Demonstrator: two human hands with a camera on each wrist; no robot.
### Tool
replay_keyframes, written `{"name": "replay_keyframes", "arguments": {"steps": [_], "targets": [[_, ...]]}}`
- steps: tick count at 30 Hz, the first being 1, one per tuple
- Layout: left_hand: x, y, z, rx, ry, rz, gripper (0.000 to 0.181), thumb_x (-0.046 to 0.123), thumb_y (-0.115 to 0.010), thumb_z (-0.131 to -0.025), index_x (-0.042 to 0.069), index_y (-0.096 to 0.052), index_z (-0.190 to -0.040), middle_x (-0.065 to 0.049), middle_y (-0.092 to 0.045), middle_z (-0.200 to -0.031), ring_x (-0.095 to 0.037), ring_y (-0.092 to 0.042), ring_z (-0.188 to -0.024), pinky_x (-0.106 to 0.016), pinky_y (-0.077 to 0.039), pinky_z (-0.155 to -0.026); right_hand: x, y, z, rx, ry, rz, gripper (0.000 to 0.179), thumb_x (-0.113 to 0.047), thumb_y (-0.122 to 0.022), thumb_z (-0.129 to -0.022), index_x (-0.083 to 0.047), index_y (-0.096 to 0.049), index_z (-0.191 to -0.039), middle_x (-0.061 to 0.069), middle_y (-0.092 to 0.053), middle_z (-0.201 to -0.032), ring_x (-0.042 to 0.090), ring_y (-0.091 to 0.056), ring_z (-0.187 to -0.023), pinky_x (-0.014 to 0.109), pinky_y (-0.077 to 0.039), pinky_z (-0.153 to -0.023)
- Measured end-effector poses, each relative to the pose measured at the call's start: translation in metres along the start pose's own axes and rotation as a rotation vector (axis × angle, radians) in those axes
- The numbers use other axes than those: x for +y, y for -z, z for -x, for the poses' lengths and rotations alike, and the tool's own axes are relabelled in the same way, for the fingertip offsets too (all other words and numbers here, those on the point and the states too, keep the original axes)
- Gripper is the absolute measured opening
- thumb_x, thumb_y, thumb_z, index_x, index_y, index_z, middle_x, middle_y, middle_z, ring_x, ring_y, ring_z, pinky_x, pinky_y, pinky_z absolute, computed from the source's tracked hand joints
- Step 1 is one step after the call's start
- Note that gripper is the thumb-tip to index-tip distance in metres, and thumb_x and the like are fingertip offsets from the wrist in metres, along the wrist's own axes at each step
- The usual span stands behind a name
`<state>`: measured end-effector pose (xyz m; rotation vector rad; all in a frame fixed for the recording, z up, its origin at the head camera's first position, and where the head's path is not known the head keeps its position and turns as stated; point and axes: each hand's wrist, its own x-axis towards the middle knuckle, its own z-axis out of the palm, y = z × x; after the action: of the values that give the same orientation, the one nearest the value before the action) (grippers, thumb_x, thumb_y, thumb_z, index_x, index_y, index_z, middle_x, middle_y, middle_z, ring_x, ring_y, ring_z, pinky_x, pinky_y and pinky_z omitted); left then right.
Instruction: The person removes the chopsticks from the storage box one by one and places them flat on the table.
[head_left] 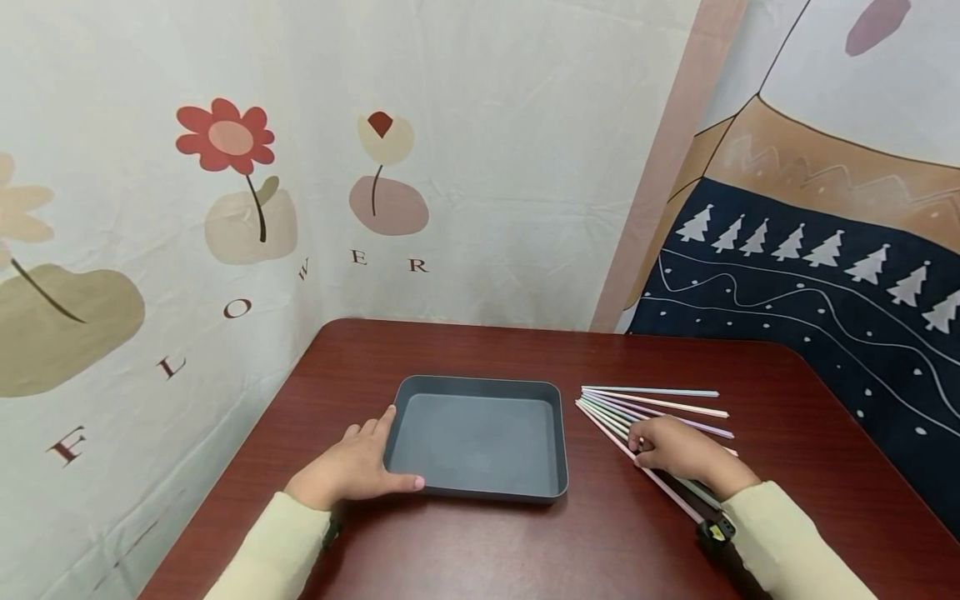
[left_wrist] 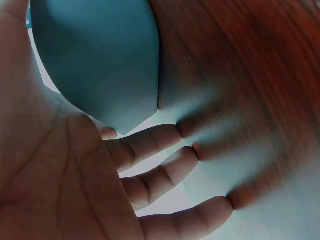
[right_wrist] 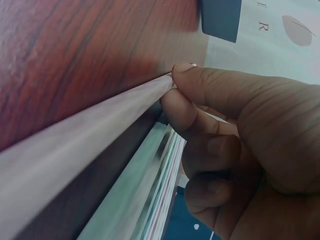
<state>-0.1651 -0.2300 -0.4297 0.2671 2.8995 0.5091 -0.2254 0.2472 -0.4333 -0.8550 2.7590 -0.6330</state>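
Observation:
In the head view a shallow grey rectangular tray (head_left: 480, 442) lies on the table. My left hand (head_left: 360, 467) rests against its near left corner, the thumb at the near rim and the index finger along the left side. The left wrist view shows the other fingers (left_wrist: 165, 175) fairly straight, their tips down at the table beside the tray's outer wall (left_wrist: 105, 60). To the right of the tray, thin pastel sticks (head_left: 652, 390) lie fanned out. My right hand (head_left: 678, 450) pinches a pink stick (right_wrist: 95, 125) between thumb and forefinger, at the near side of the fan.
The reddish-brown wooden table (head_left: 480, 550) has rounded far corners. A printed cloth (head_left: 487, 167) with flowers and letters hangs behind and to the left. On the right hangs a dark blue cloth (head_left: 780, 292) with white trees.

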Motion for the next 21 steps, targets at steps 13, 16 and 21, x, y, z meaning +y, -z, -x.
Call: {"name": "replay_keyframes", "arguments": {"steps": [13, 16, 21], "targets": [[-0.0005, -0.0004, 0.0004, 0.009, -0.005, -0.006, 0.135, 0.078, -0.073, -0.066, -0.006, -0.018, -0.155, -0.028, -0.042, -0.144, -0.05, -0.039, -0.128, -0.056, -0.043, -0.098, -0.0017, 0.0021, -0.0023, -0.017, -0.01, 0.01, 0.017, -0.002, -0.073, -0.086, -0.016, -0.063, -0.085, -0.008, -0.047, -0.066, 0.006, -0.042, -0.057, 0.026, -0.038, -0.054], [-0.0015, -0.001, -0.0001, 0.015, -0.012, -0.01, 0.135, 0.079, -0.072, -0.066, -0.007, -0.018, -0.155, -0.028, -0.043, -0.143, -0.049, -0.04, -0.127, -0.055, -0.043, -0.098, -0.0007, 0.0028, -0.0029, -0.025, -0.011, 0.015, 0.017, -0.001, -0.072, -0.086, -0.016, -0.063, -0.086, -0.008, -0.047, -0.065, 0.005, -0.042, -0.056, 0.026, -0.038, -0.054], [-0.002, -0.0016, -0.0008, 0.019, -0.015, -0.018, 0.134, 0.078, -0.072, -0.066, -0.007, -0.018, -0.155, -0.028, -0.043, -0.143, -0.049, -0.04, -0.127, -0.055, -0.043, -0.098, 0.0011, 0.0033, -0.0036, -0.017, 0.0, 0.036, 0.017, 0.0, -0.071, -0.086, -0.015, -0.064, -0.087, -0.009, -0.047, -0.064, 0.004, -0.041, -0.056, 0.025, -0.038, -0.055]]}}
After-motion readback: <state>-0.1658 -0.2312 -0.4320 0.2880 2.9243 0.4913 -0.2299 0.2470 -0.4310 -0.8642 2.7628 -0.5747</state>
